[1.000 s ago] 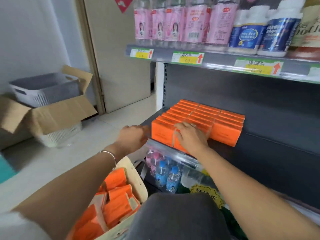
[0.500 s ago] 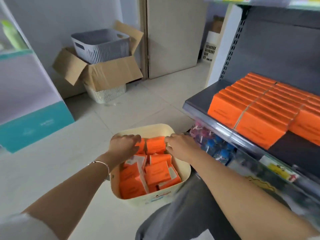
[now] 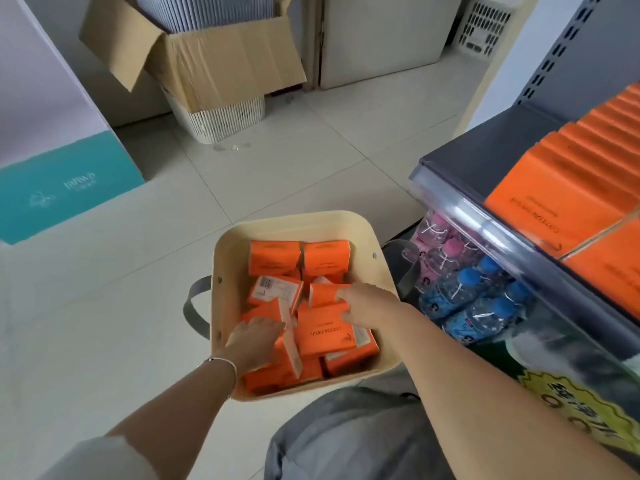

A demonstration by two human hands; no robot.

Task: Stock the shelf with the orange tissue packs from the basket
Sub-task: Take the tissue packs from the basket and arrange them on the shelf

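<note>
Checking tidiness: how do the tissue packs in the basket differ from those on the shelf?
The basket packs lie jumbled at mixed angles, some showing white barcode faces; the shelf packs stand in tight, even rows, showing only orange. Both share the orange wrapper printed Cotton Tissue.

On the floor (image 3: pixel 277 168), in the middle: basket (image 3: pixel 294 216), with tissue packs (image 3: pixel 325 330) lying inside at all angles. Within it, left hand (image 3: pixel 254 344) at the near left, resting on the packs; right hand (image 3: pixel 367 306) at the right, touching packs further in. Right of the basket: shelf (image 3: pixel 485 150), bearing stocked packs (image 3: pixel 571 174) in rows, on edge; beneath it, bottles (image 3: pixel 478 306). Behind, far left: cardboard box (image 3: pixel 221 64). Nearest, below the basket: knee (image 3: pixel 346 438).
</note>
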